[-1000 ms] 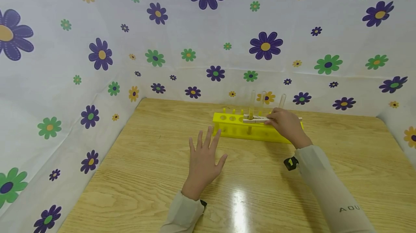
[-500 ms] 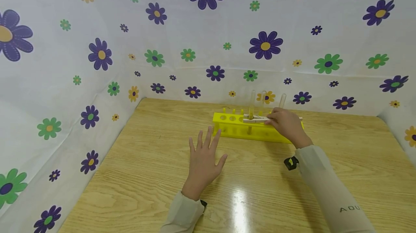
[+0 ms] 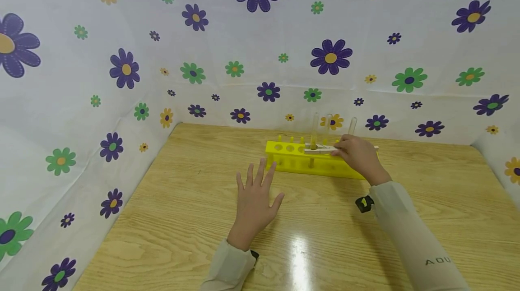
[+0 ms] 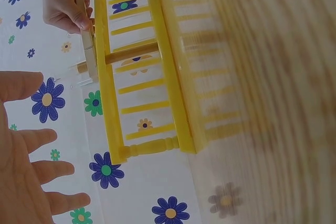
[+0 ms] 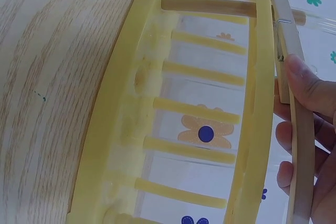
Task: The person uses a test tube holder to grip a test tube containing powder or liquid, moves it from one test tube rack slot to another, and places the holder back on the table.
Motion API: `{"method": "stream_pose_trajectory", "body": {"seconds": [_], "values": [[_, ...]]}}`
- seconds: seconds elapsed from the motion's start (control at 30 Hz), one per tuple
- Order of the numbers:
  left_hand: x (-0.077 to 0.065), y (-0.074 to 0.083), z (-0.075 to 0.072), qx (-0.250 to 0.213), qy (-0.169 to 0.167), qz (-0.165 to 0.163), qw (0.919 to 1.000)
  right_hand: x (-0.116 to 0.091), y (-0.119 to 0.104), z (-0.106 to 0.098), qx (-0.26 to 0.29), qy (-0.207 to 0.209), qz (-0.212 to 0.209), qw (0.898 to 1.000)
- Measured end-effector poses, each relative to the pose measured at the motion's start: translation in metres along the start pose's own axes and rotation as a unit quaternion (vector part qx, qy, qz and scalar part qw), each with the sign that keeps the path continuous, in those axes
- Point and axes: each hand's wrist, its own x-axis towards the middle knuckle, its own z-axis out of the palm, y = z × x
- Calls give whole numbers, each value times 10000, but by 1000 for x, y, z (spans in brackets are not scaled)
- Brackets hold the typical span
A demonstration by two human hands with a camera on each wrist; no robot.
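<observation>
My right hand (image 3: 359, 155) grips a wooden test tube holder (image 3: 318, 150), thumb on one side and fingers curled on the other. The holder's front end lies around a test tube (image 3: 314, 129) with brownish-yellow liquid. That tube stands upright in a yellow test tube rack (image 3: 325, 171); in the right wrist view its liquid-filled lower part (image 5: 210, 7) reaches down between the rack's two levels. My left hand (image 3: 253, 205), fingers straight and spread, holds nothing before the rack's left end. Its palm side (image 4: 21, 182) shows in the left wrist view.
Two more clear test tubes, a middle one (image 3: 328, 124) and a right one (image 3: 352, 125), stand in the rack. Holes (image 3: 278, 147) and short pegs line its left part. A wooden table (image 3: 174, 219) lies beneath; a flower-printed white sheet (image 3: 227, 25) rises behind and at the sides.
</observation>
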Motion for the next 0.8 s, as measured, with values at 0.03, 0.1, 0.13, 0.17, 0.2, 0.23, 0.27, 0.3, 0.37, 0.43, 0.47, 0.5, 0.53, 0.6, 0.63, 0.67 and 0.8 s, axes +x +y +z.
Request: {"method": "stream_pose_trajectory", "body": {"seconds": [0.03, 0.1, 0.13, 0.17, 0.2, 0.23, 0.27, 0.3, 0.37, 0.43, 0.47, 0.5, 0.53, 0.6, 0.63, 0.67, 0.8], "values": [[0, 0, 0, 22, 9, 10, 10000, 0, 0, 0, 9, 0, 0, 10000], [0, 0, 1, 44, 21, 27, 10000, 0, 0, 0, 18, 13, -3, 10000], [0, 0, 1, 48, 20, 31, 10000, 0, 0, 0, 23, 18, -3, 10000], [0, -1, 1, 57, 15, 30, 10000, 0, 0, 0, 27, 26, 2, 10000], [0, -1, 1, 65, 8, 26, 10000, 0, 1, 0, 24, 33, 4, 10000], [-1, -1, 1, 61, -11, 17, 10000, 0, 1, 1, 19, 38, 5, 10000], [-1, -1, 1, 54, -27, 9, 10000, 0, 1, 0, 17, 38, 1, 10000], [-1, -1, 1, 46, -50, -1, 10000, -1, 1, 0, 13, 39, -10, 10000], [-1, -1, 0, 39, -79, -15, 10000, -1, 1, 0, 0, 47, -30, 10000], [-1, -1, 0, 34, -91, -21, 10000, -1, 0, -1, -16, 51, -45, 10000], [-1, -1, 0, 36, -88, -19, 10000, -1, 0, -1, -18, 54, -50, 10000], [-1, -1, 0, 32, -87, -19, 10000, -1, 0, -1, -15, 57, -56, 10000], [-1, -1, 0, 31, -84, -18, 10000, -1, 0, -1, -18, 60, -48, 10000], [-1, -1, 0, 24, -67, -13, 10000, -1, 0, -1, -29, 70, -36, 10000], [-1, -1, 1, 11, -64, -12, 10000, -1, 0, -1, -26, 73, -38, 10000], [-1, -1, 1, -4, -66, -13, 10000, -1, 0, -1, -27, 77, -42, 10000], [-1, -1, 0, -15, -84, -26, 10000, -1, 1, 0, -32, 109, -56, 9999]]}}
